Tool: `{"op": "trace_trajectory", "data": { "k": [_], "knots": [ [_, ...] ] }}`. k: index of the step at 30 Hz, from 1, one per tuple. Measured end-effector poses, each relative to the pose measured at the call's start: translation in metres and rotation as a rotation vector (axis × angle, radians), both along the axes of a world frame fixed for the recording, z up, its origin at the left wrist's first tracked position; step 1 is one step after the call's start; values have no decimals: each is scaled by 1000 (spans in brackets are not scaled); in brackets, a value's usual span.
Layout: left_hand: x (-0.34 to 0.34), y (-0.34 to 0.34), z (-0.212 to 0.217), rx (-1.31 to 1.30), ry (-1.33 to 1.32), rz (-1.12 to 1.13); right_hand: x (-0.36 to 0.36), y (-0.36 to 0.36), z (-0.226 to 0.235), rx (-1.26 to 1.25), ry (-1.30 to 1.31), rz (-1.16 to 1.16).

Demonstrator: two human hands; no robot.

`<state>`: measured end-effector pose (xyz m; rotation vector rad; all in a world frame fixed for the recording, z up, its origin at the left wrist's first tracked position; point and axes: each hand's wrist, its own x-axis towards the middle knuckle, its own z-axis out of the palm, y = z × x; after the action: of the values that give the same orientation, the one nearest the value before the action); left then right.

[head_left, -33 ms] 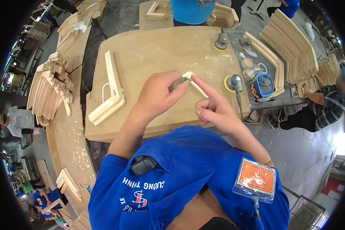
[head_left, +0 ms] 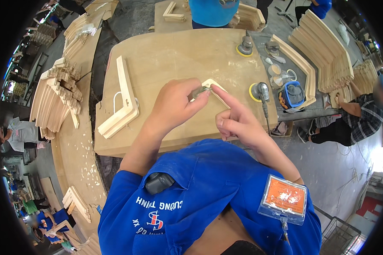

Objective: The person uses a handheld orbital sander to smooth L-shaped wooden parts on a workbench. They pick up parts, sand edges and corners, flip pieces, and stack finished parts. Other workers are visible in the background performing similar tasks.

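My left hand (head_left: pixel 174 104) is closed over the table, pinching a small greenish-grey piece (head_left: pixel 199 91) between thumb and fingers. The fingers hide much of it, and its kind is unclear. From the right, my right hand (head_left: pixel 238 121) points its stretched index finger at the free end of the piece, at or very near touching. Its other fingers curl loosely, with nothing visible in them. Just beyond both hands lies a pale wooden frame piece (head_left: pixel 219 98), partly covered by them. An L-shaped wooden frame part (head_left: pixel 124 95) rests on the table to the left.
Two disc sanders, one farther (head_left: pixel 245 46) and one nearer (head_left: pixel 259 92), sit along the right of the brown-covered table (head_left: pixel 174 51). A blue-rimmed tub (head_left: pixel 292 95) stands beyond them. Stacks of wooden parts (head_left: pixel 321 51) flank both sides. A co-worker (head_left: pixel 357 106) stands at right.
My right hand has shifted very slightly to the left. My left hand and the piece in it look the same.
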<state>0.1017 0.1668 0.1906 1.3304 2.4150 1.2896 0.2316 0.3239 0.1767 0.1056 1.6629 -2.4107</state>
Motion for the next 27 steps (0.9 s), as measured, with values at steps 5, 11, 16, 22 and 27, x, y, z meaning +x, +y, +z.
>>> {"op": "trace_trajectory", "data": {
  "k": [5,11,16,22,27],
  "knots": [
    [-14,0,-11,-200,-74,26,-10,2,-13,-437,-170,33],
    [-20,3,-35,225,-781,0,-17,-2,-21,168,89,12],
    [-15,2,-46,477,-1163,-30,-19,-9,-21,778,345,-54],
    [-16,-2,-54,671,-1382,-274,-19,10,2,-24,137,37],
    [-20,-9,-62,829,-1500,-413,-6,31,32,-593,193,167]
  ]
}}
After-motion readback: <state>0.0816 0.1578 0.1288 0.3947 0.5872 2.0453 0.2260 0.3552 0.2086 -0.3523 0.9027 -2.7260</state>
